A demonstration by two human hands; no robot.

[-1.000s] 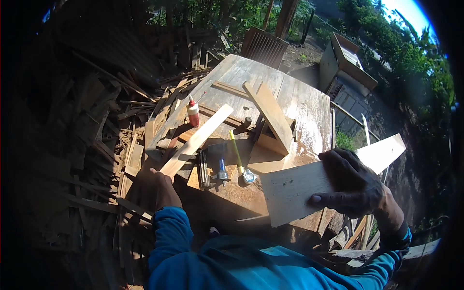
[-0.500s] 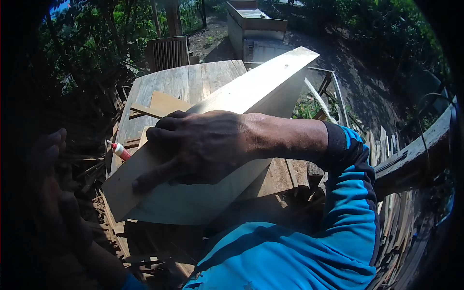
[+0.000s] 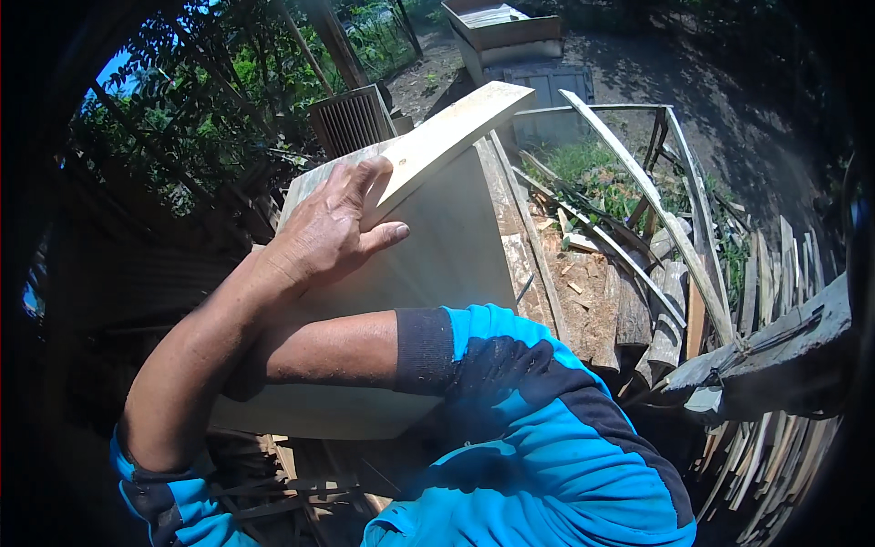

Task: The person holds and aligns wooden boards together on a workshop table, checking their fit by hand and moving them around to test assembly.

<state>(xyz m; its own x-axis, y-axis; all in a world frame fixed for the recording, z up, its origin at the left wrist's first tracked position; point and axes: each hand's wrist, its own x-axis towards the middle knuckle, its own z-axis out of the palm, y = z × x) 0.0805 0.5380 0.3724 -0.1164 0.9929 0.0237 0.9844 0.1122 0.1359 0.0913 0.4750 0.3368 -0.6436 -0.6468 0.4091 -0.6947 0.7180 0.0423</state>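
A pale wooden piece stands tilted before me, with a narrow board along its top and a wide flat panel below. My left hand grips the narrow board, fingers over the top and thumb against the panel side. Crossing in front of the panel from the right is my right forearm, in a blue and black sleeve. It passes behind my left forearm, which hides most of my right hand; its fingers do not show. Under the piece lies a weathered wooden tabletop, mostly covered.
Bent wooden strips form a frame at the right, beside logs and wood chips. A rough beam juts in at far right above stacked slats. A slatted panel and a large open-topped box stand behind.
My left hand has come up from the left onto the narrow board. My right hand has moved left and down behind my left forearm. The view has shifted right, and the piece appears steeper.
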